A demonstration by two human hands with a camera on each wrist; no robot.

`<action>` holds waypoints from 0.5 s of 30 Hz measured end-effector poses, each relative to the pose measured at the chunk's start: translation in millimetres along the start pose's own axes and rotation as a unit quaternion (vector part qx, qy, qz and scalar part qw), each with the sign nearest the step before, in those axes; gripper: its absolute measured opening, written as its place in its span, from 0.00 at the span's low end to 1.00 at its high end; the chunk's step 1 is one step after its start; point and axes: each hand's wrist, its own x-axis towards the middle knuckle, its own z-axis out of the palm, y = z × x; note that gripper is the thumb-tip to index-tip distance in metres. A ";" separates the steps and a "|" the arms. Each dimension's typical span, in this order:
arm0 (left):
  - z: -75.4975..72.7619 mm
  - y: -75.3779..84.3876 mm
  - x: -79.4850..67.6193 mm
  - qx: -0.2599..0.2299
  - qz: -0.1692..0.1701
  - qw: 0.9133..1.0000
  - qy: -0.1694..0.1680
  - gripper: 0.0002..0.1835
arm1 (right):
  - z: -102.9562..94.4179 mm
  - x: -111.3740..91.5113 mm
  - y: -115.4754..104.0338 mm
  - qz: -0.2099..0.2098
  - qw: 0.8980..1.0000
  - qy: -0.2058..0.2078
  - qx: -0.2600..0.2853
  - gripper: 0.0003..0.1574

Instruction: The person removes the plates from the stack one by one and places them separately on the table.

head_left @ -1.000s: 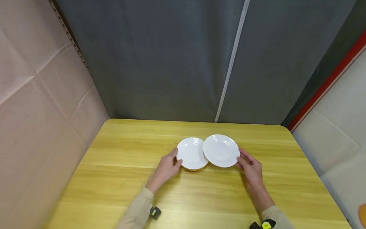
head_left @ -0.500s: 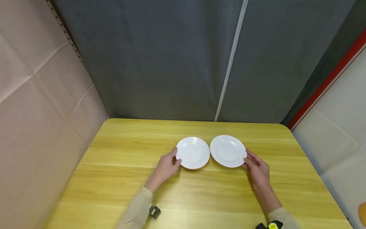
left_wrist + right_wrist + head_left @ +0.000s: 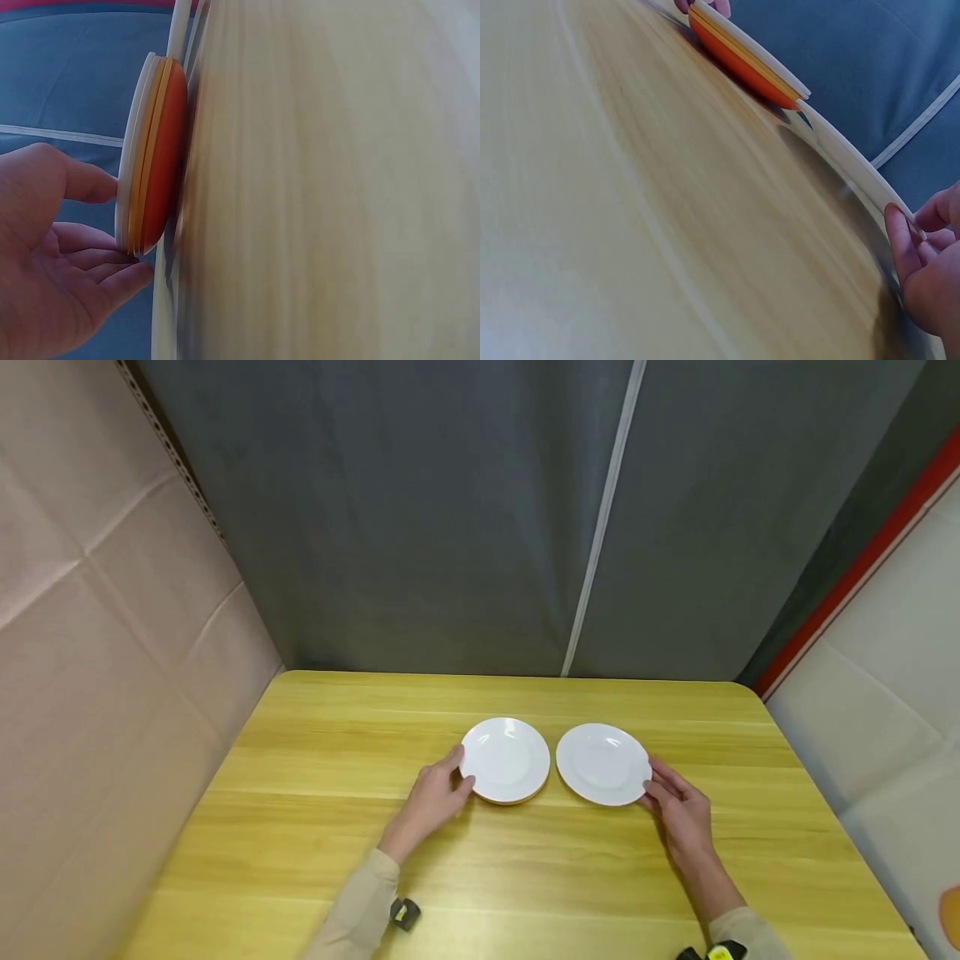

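Note:
In the head view my left hand (image 3: 429, 795) holds the left rim of a stack of plates (image 3: 506, 760). A white plate tops this stack; the left wrist view shows yellow-orange layers and a red-orange bottom dish (image 3: 166, 154) beneath it. Thumb and fingers lie on either side of the rim there. To the right, my right hand (image 3: 681, 817) pinches the right rim of a single white plate (image 3: 603, 765). In the right wrist view that plate (image 3: 855, 163) is raised off the table, apart from my left hand's stack in the head view.
Both hands work over a yellow wood-grain table (image 3: 540, 877), towards its far edge. A dark grey curtain (image 3: 420, 527) with a pale strip hangs behind it. Light cloth walls (image 3: 135, 693) stand at the left and right.
My right hand has carried the single white plate to the right, off its overlap with the stack, then slightly nearer to me. The left hand and the stack have hardly moved.

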 end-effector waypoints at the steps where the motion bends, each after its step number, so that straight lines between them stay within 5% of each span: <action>1: -0.1 0.0 0.0 0.000 0.001 1.000 0.000 0.36 | -0.7 0.2 0.6 0.001 1.000 0.000 -0.002 0.36; 10: -0.6 0.8 -0.5 0.000 -0.002 1.000 0.001 0.35 | -1.7 0.9 3.2 -0.007 1.000 0.000 -0.026 0.36; 15: -1.3 1.0 0.0 0.008 -0.002 1.000 -0.003 0.35 | -2.0 1.6 1.9 -0.020 0.995 0.018 -0.097 0.32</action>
